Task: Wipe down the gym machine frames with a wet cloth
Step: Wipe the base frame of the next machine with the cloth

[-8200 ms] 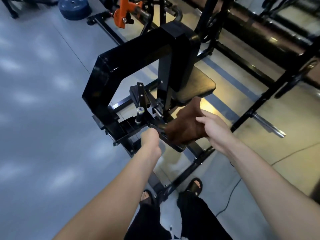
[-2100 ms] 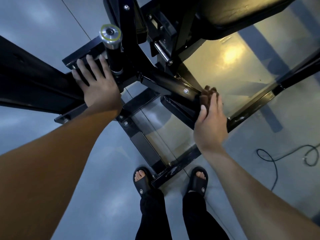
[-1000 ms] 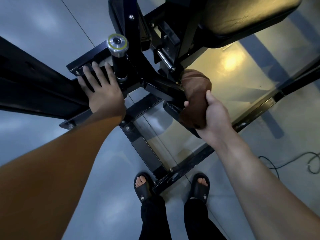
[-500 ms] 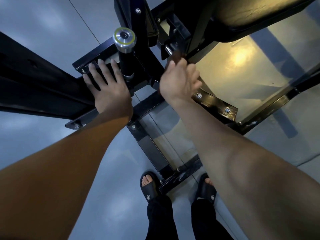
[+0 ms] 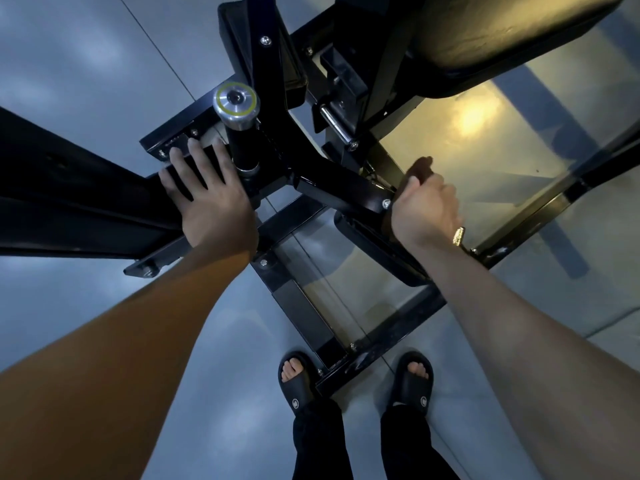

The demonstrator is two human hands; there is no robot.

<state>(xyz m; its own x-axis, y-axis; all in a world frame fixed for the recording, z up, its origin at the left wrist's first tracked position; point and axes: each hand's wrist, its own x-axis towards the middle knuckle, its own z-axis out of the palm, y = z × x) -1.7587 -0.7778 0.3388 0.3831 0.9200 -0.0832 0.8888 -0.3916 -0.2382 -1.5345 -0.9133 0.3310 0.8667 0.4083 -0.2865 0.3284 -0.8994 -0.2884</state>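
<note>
1. Head view: the left hand [image 5: 211, 199] lies flat with fingers spread on a bar of the black steel gym machine frame [image 5: 86, 202], just beside the upright black post with a silver cap [image 5: 237, 102].
2. The right hand [image 5: 424, 209] is curled round the dark brown cloth [image 5: 418, 169], holding it against the diagonal frame bar below the black padded seat [image 5: 502, 39].
3. Two feet in black slide sandals [image 5: 412, 379] stand on the glossy grey floor [image 5: 69, 57] at the frame's base.
</note>
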